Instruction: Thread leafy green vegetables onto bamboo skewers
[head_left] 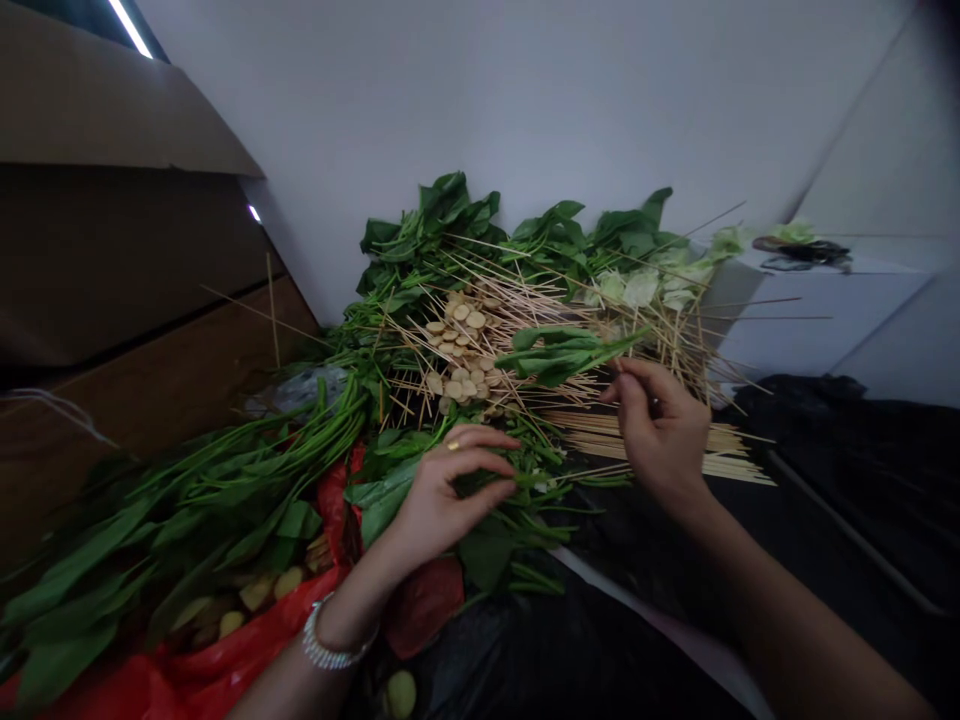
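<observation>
Forearms came up from bottom edge, both over black plastic sheet (540, 660). L hand (442, 495) angled up-right, wrist bent, pearly bracelet (330, 640) on wrist, gold ring (453, 446) on one finger. Thumb + fingers closed in a tight pinch on green stems (487, 482), stems running roughly sideways under fingertips, dark leaves just beside. R hand (660, 430) raised higher, fingers curled and closed at end of leafy green sprig (562, 352). Sprig's long axis near horizontal, leaves pointing L, away from R hand, sprig lying over skewer heap (517, 318). Can't tell if sprig was on a skewer. Heap = thin wooden skewers crisscrossed on top of greens, round tan slices (454, 350) clustered at its centre. Bundle of loose skewers (660, 447) lay just below R hand, long axis sideways. Long-stemmed spinach pile (180, 510) sat L of L hand, on red plastic bag (225, 682) w/ yellow potatoes (255, 595). Pale cabbage leaves (641, 288) at far R of heap. White wall (480, 100) behind, wood panel (150, 370) to L.
</observation>
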